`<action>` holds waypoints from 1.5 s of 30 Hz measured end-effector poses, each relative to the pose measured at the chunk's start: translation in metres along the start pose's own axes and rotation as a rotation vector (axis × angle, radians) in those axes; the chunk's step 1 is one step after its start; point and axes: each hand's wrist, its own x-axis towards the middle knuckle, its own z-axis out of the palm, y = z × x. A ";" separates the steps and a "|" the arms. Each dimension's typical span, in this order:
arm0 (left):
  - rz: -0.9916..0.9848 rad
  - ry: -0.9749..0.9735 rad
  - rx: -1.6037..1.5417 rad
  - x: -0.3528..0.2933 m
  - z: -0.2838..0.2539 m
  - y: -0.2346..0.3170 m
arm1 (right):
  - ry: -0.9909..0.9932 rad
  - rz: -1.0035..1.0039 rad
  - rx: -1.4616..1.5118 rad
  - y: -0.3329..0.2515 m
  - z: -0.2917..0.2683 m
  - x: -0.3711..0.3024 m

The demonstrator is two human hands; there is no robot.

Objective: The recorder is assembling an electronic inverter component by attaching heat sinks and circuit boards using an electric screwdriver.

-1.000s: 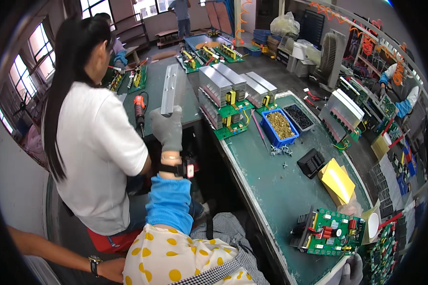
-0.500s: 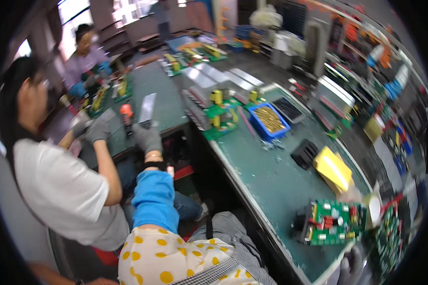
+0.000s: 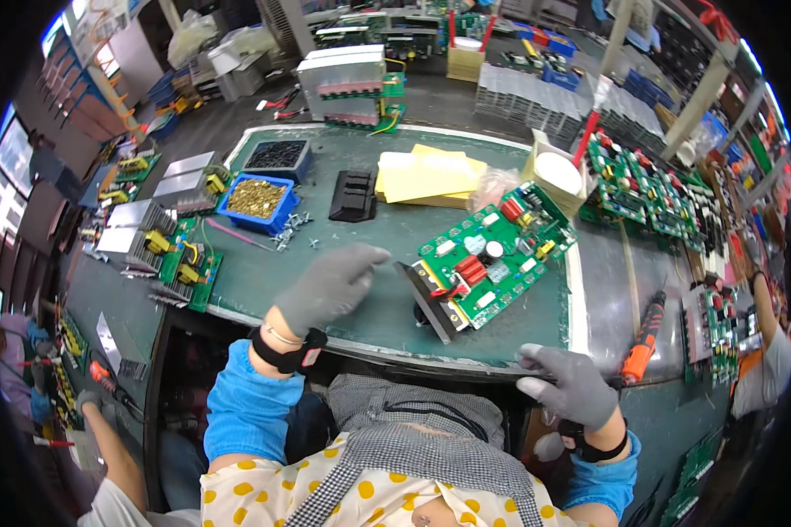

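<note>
A green circuit board (image 3: 490, 263), populated with red, white and yellow parts, lies angled on the green bench top, a black metal bar (image 3: 431, 303) along its near left end. To the left of that bar is my left hand (image 3: 332, 288), gray-gloved, its index finger stretched toward the board and nothing seen in it. Below the board, at the bench's front edge, my right hand (image 3: 573, 386) has thumb and fingers apart and holds nothing. Neither hand touches the board. Right of my right hand lies an orange electric screwdriver (image 3: 646, 338).
Behind my left hand stand a blue bin of brass-colored fasteners (image 3: 257, 198), loose screws (image 3: 292, 230) and a black plastic block (image 3: 353, 195). Yellow sheets (image 3: 431, 174) and a tape roll (image 3: 558, 173) sit farther back. Heatsink boards (image 3: 185, 263) lie left; a co-worker's arm (image 3: 110, 439) reaches in there.
My view has swung right, from the co-worker's table to my bench. My left hand has left the silver plate there and come back over the bench; my right hand is now fully visible.
</note>
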 end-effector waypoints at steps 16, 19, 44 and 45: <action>-0.052 -0.302 -0.005 0.013 0.043 0.007 | 0.692 0.352 1.308 0.039 0.058 0.054; 0.064 -0.357 -0.020 -0.004 0.054 0.022 | 0.661 0.323 1.337 0.036 0.071 0.036; 0.154 -0.298 -0.107 0.095 0.106 0.012 | 0.752 0.279 1.629 0.030 0.077 -0.039; 0.175 -0.246 -0.167 0.089 0.101 0.013 | 0.769 0.159 1.622 0.028 0.077 -0.038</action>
